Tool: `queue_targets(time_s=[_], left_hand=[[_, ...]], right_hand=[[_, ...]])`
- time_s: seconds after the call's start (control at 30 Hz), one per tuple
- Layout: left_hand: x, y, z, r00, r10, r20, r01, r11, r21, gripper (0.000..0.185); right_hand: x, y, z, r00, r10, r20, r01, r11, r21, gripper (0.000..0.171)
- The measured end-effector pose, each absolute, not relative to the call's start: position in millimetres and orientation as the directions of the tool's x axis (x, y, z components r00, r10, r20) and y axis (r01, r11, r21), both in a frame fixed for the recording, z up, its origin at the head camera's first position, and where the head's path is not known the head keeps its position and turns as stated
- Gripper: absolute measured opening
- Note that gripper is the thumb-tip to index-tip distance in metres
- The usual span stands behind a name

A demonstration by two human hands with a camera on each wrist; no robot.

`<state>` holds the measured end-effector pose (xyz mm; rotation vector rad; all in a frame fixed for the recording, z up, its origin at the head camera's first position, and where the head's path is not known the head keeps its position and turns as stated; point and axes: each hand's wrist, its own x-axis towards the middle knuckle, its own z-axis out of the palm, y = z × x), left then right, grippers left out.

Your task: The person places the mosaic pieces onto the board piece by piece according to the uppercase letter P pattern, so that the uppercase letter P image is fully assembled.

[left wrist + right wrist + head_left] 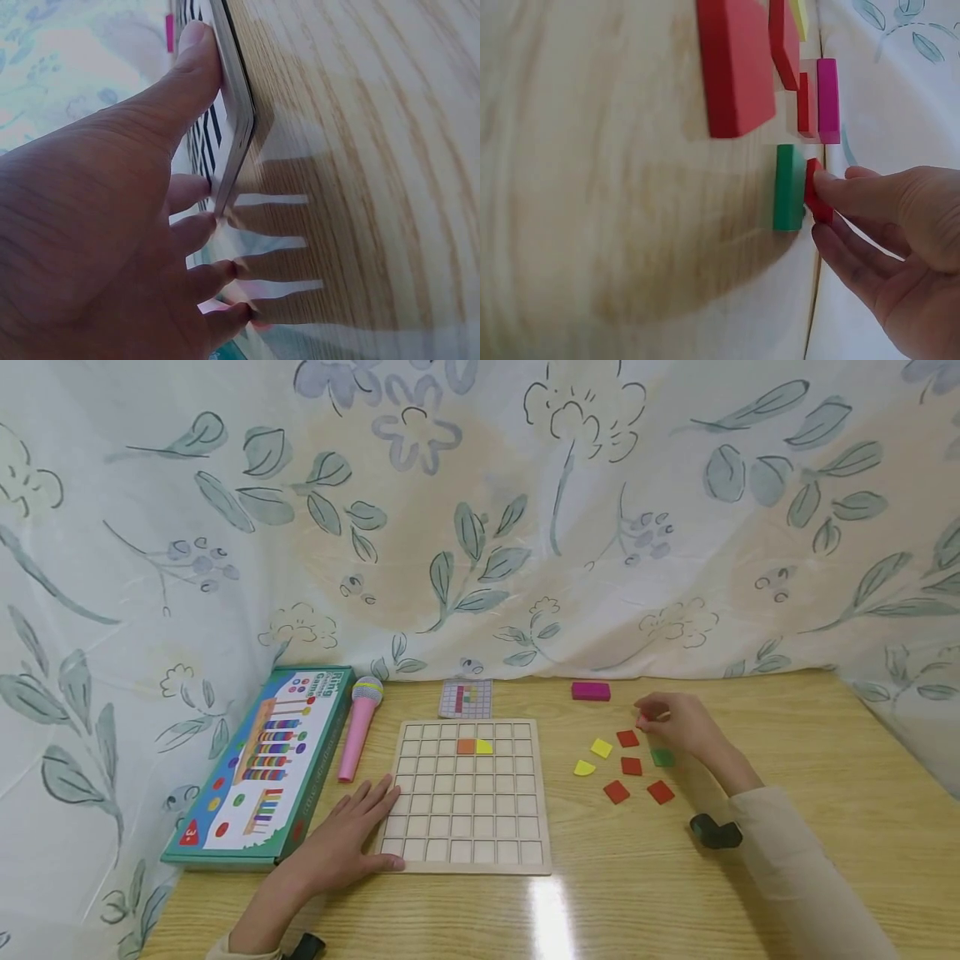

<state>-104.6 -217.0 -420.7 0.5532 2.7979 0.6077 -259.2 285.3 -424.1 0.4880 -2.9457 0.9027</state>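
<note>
A wooden grid board (468, 868) lies mid-table, with an orange square tile (466, 746) and a yellow quarter-round tile (484, 747) side by side in its upper cells. My left hand (341, 843) rests at the board's left edge, thumb on the front corner and fingers spread; the left wrist view shows the thumb (196, 64) on top of the board. To the right, my right hand (686, 727) pinches a red tile (817, 191) between thumb and fingers. Near it lie several red tiles (632, 766), a green tile (663, 757), a yellow square (601, 748) and a yellow quarter-round piece (584, 767).
A pattern card (465, 699) lies behind the board. Left of the board are a pink toy microphone (360, 731) and a green-edged game box (262, 768). A magenta block (591, 692) sits at the back, close to the floral cloth (480, 527).
</note>
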Motion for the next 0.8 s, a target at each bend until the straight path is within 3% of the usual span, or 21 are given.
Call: queue_targets(time_s=[0.43,0.8], left_hand=[[-102.5,-218.6,-422.4,-0.903,0.415,-0.110,0.330,0.835,0.440,0.096],[-103.7,-218.1,-422.9,-0.903,0.418,-0.101,0.338,0.835,0.434,0.095]], right_hand=[[-260.8,279.8,-402.7,-0.923,-0.363,0.130,-0.373,0.753,-0.543,0.032],[-259.6,245.6,-382.1,-0.909,-0.401,0.117,-0.392,0.724,-0.567,0.032]])
